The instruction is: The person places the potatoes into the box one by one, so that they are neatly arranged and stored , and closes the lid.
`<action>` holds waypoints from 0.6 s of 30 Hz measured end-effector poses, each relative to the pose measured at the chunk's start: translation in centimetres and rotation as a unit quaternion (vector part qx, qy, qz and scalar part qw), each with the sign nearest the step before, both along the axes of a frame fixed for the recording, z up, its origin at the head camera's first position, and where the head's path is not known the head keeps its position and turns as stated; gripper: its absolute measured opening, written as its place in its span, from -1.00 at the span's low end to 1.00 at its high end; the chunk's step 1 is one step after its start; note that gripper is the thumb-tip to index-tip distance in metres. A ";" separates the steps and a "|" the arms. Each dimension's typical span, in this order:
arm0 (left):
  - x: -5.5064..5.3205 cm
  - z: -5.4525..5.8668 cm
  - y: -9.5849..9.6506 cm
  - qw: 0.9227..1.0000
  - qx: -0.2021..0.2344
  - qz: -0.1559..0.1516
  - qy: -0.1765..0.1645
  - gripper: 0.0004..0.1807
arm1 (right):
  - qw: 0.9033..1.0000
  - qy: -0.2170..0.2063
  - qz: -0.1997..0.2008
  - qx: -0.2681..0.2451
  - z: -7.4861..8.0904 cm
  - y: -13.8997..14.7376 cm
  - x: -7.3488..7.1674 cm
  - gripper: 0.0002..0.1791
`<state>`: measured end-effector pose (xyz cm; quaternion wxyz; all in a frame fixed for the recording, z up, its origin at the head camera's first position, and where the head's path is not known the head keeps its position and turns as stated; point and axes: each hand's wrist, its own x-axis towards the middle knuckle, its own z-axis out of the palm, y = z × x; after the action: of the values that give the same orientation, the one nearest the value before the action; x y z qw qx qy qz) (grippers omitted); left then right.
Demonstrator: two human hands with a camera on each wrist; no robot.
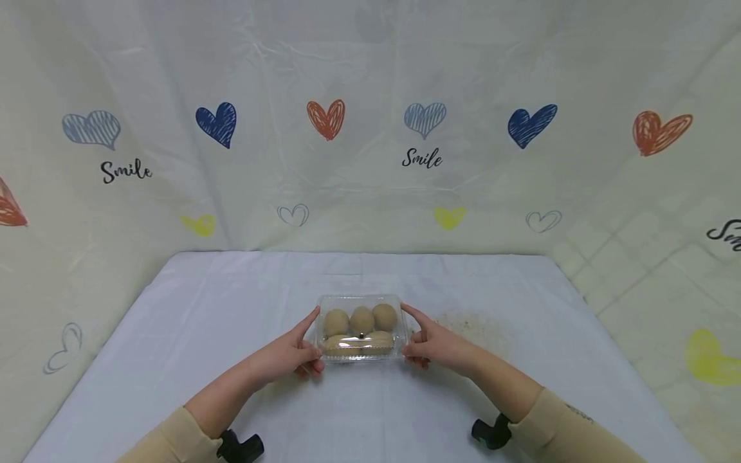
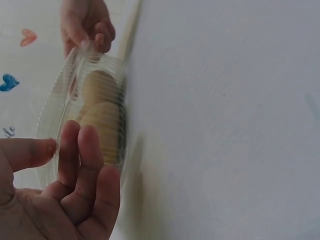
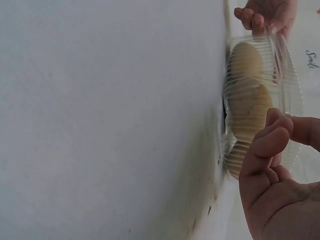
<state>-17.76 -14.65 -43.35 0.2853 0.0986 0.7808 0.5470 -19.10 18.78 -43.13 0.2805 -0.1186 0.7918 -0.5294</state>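
A clear plastic clamshell box (image 1: 361,352) with its lid down is at the middle of the white table. Inside it lie several tan, round to oval things (image 1: 362,319), potato-like, though their kind is not certain. My left hand (image 1: 292,350) holds the box's left side, index finger stretched along the edge and thumb at the rim in the left wrist view. On the right side my right hand (image 1: 437,346) pinches the rim between thumb and fingers, as the right wrist view shows. Whether the box fully rests on the cloth I cannot tell.
A white cloth (image 1: 231,302) covers the table. Brown specks and a stain (image 1: 475,325) mark it right of the box. Behind stands a pale backdrop (image 1: 370,77) printed with hearts. A black wrist camera (image 1: 492,432) sits at the right cuff, another (image 1: 240,447) at the left.
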 end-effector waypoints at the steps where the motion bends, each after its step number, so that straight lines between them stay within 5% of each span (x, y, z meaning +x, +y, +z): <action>1: 0.0 0.0 0.0 1.000 0.000 -0.001 0.000 -0.07 | 1.000 0.000 0.002 0.004 0.0 0.0 -0.1 -0.03; 18: -0.1 -0.6 -0.1 1.000 -0.007 -0.001 0.022 -0.05 | 0.997 0.048 0.012 0.056 0.6 1.6 -0.2 -0.06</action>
<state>-17.91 -14.78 -43.95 0.2694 0.1093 0.7903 0.5393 -19.34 20.33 -42.57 0.2546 -0.1379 0.8315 -0.4741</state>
